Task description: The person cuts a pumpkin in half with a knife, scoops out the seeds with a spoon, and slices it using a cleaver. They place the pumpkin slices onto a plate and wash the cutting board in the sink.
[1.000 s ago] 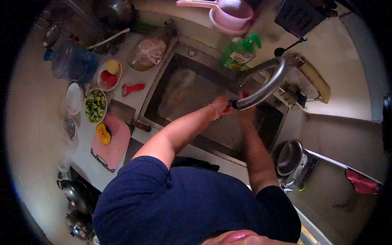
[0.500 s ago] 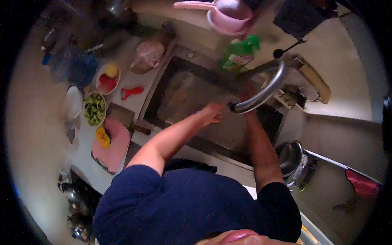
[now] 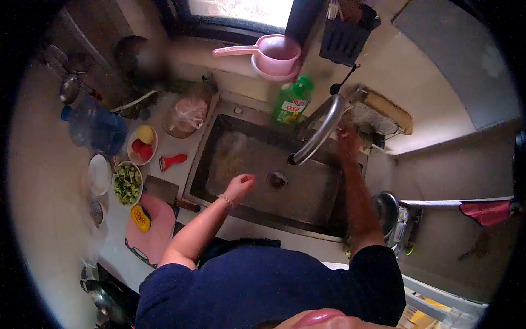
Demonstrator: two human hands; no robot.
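My left hand [image 3: 241, 186] hangs over the near left part of the sink [image 3: 307, 208], fingers curled in, with nothing seen in it. A bracelet circles that wrist. My right hand [image 3: 347, 138] reaches to the sink's back right, just right of the curved metal faucet [image 3: 323, 134] and close to the wire rack [image 3: 378, 123]. It is dim and blurred there, so its fingers and anything in them cannot be made out. The drain [image 3: 277, 180] shows in the sink floor. Behind the sink stands a green dish soap bottle [image 3: 293, 104].
On the left counter are a red peeler [image 3: 172, 161], a bowl of chopped greens [image 3: 127, 183], a knife [image 3: 186, 204], and a pink cutting board [image 3: 156, 230] with a cut pumpkin piece [image 3: 141, 218]. A pink dipper [image 3: 278, 48] sits behind the sink; a metal pot [image 3: 388, 211] stands right.
My left hand has drawn back left and nearer to me, away from beneath the faucet. My right hand has moved right and back toward the rack. The view has tilted up, showing a window.
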